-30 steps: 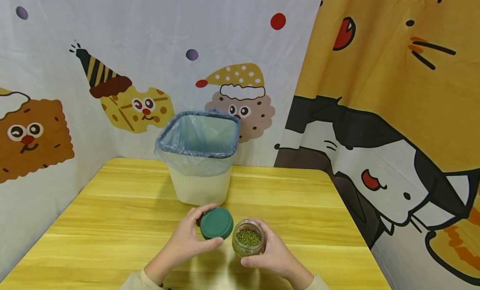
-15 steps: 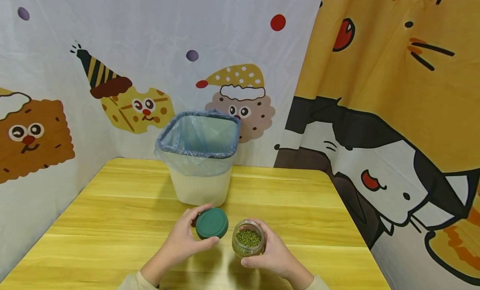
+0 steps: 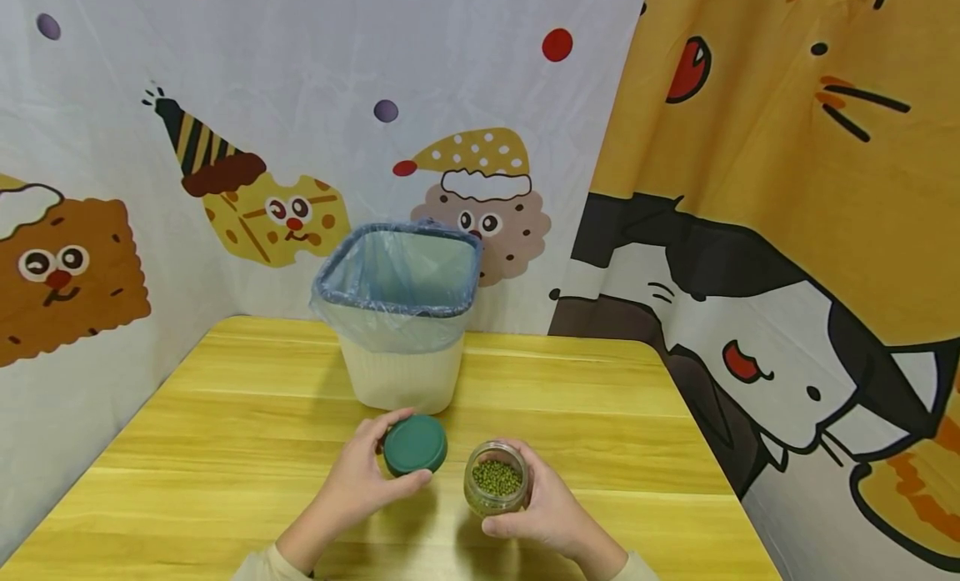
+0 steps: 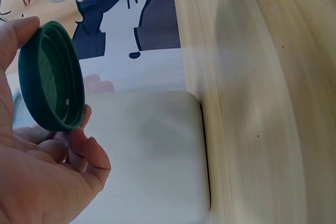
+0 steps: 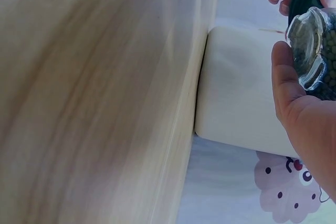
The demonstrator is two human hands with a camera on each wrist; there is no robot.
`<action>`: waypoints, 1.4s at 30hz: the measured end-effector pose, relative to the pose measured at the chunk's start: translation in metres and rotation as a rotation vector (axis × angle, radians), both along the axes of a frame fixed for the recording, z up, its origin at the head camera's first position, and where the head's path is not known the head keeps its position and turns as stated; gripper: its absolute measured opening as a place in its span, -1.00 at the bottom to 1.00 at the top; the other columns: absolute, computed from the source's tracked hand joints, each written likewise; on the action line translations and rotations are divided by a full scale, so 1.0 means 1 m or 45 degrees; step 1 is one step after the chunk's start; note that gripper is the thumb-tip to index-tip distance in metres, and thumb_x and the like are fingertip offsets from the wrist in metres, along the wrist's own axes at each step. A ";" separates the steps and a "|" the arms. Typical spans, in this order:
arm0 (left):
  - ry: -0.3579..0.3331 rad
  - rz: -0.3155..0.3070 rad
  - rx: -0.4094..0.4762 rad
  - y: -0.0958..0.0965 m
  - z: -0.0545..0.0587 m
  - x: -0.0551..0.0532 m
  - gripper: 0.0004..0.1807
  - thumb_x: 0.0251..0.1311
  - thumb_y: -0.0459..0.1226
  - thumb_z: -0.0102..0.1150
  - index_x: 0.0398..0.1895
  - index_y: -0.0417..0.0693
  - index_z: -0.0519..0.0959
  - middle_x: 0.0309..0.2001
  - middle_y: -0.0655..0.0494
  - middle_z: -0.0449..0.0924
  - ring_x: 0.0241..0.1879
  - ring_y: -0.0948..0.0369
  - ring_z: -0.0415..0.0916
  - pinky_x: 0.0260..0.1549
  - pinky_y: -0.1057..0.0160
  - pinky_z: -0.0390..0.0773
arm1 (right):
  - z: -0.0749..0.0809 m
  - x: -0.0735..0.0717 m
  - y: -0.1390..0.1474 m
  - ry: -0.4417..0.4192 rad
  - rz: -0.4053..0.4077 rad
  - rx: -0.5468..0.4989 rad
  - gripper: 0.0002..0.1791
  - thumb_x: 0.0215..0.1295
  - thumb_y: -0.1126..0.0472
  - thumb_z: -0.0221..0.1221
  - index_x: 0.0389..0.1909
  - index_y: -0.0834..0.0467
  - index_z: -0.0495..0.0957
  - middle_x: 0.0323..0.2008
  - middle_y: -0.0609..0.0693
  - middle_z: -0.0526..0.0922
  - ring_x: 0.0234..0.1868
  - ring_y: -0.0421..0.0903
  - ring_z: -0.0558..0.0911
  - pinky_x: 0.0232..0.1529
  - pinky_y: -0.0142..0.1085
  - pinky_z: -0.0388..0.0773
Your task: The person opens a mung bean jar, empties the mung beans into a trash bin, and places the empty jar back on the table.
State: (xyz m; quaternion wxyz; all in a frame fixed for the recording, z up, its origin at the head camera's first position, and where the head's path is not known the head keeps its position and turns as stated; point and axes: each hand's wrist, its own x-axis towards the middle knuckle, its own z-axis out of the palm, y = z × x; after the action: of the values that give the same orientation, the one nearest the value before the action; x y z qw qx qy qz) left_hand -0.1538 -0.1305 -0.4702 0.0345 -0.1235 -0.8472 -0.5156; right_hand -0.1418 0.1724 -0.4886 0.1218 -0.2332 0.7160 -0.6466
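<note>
My left hand [image 3: 358, 473] holds a round green lid [image 3: 416, 444] by its edge, thumb on the near side and fingers on the far side. In the left wrist view the hollow inside of the lid [image 4: 55, 77] shows. To its right, my right hand [image 3: 551, 506] grips a small clear glass jar [image 3: 496, 504] with no lid on it. Small green beans [image 3: 497, 478], like mung beans, lie inside the jar, seen through its open mouth. Lid and jar are apart, both held up above the table. The right wrist view shows the jar [image 5: 310, 51] on its side of the frame, thumb against the glass.
A cream bin [image 3: 405, 373] lined with a clear bluish plastic bag [image 3: 390, 327] stands at the back of the wooden table [image 3: 585, 414], just beyond the hands. Behind the table hang printed cartoon curtains [image 3: 465, 56], one white and one orange.
The left hand has moved a little to the left with the green lid, widening the gap to the jar. The right hand and jar have stayed almost still.
</note>
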 end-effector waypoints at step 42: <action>-0.143 0.261 -0.495 -0.081 -0.038 -0.028 0.04 0.08 0.15 0.59 0.44 -0.39 0.45 0.15 -0.38 0.65 0.01 -0.13 0.68 -0.15 -0.06 0.73 | 0.002 0.000 0.004 -0.035 -0.015 -0.010 0.04 0.07 0.37 0.56 0.57 0.17 0.24 0.40 0.28 0.51 0.31 -0.03 0.64 0.35 -0.34 0.58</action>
State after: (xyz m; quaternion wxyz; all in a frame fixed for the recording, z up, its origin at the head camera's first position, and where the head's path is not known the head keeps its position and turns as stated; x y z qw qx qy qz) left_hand -0.1818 -0.2112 -0.5081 0.0151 -0.0124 -0.9393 -0.3426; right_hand -0.1420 0.1766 -0.4864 0.1270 -0.2203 0.7132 -0.6532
